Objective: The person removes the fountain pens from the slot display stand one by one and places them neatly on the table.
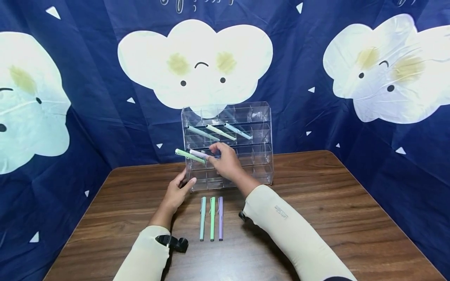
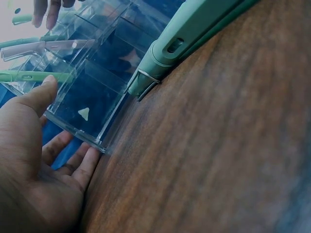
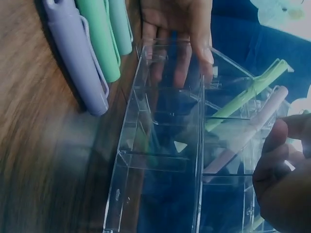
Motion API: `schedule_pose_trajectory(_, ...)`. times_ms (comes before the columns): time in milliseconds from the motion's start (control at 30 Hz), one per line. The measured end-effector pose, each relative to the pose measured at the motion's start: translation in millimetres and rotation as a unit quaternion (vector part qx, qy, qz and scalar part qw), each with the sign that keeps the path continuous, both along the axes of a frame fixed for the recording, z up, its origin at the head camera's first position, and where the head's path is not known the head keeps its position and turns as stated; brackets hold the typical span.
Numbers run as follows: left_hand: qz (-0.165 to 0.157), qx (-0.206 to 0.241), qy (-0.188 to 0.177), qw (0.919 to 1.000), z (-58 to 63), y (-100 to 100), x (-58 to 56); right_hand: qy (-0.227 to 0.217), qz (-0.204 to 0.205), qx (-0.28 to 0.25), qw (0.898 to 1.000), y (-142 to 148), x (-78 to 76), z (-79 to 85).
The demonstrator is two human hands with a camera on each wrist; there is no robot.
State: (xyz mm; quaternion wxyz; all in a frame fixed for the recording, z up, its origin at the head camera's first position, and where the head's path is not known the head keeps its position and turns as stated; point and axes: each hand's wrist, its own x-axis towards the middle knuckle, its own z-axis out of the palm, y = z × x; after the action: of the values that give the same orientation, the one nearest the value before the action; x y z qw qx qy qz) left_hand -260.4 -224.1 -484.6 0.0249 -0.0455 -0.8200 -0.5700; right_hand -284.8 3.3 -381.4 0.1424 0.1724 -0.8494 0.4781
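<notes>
A clear acrylic pen rack (image 1: 263,168) with stepped compartments stands on the table. My left hand (image 1: 177,194) holds its lower left corner, thumb at the front edge and fingers round the side. Beside the thumb, a light green pen (image 3: 236,103) leans in a left compartment. Next to it lies a pale lilac pen (image 3: 248,133), tilted in the same tier. My right hand (image 1: 226,162) is right by this pen, its bent fingers apart from it in the left wrist view. Higher up rest a teal pen (image 1: 203,133), a pale yellow pen (image 1: 220,132) and a light blue pen (image 1: 237,131).
In front of the rack, a teal pen (image 1: 202,218), a green pen (image 1: 212,218) and a purple pen (image 1: 220,218) lie side by side on the wooden table (image 1: 309,187). Behind hangs a dark blue cloth (image 1: 295,132) with cloud prints.
</notes>
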Motion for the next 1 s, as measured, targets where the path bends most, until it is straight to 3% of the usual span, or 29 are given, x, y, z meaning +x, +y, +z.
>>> schedule_pose_trajectory(167, -0.003, 0.006, 0.002, 1.0000, -0.2, 0.6, 0.8, -0.051, 0.031, -0.010, 0.998, -2.2, -4.9, -2.0)
schedule_pose_trajectory(400, -0.003, 0.013, 0.003, 0.9999, -1.6, 0.4, -1.9, -0.091, 0.028, -0.013, 0.995, -9.2, -7.9, -3.5)
schedule_pose_trajectory(633, -0.005, 0.013, 0.001, 0.9999, -3.3, -1.4, -2.4, -0.099, 0.034, -0.015, 0.994, -18.9, -8.5, -5.2)
schedule_pose_trajectory(1000, -0.002, 0.023, -0.002, 0.9997, -2.6, -0.3, -2.1, -0.085, 0.007, -0.020, 0.996, -28.4, -8.1, -10.9)
